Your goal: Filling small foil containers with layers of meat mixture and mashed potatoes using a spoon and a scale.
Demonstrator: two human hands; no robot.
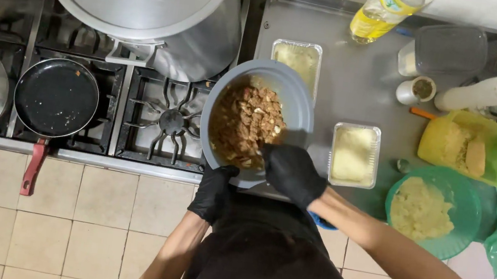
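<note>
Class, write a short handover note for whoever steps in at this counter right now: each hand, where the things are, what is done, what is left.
Left hand, black-gloved, grips the near rim of the grey bowl.
Right hand, black-gloved, is inside the bowl, on the brown chopped filling.
Two foil trays on the steel counter already hold a pale layer; neither shows brown filling yet.
The green bowl of mash sits to the right.
The bowl is mostly full.

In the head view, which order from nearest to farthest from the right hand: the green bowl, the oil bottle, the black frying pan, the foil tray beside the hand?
From the right hand:
1. Foil tray, just to its right on the counter.
2. Green bowl, farther right.
3. Oil bottle, at the counter's back edge.
4. Black frying pan, far left on the stove.
</note>
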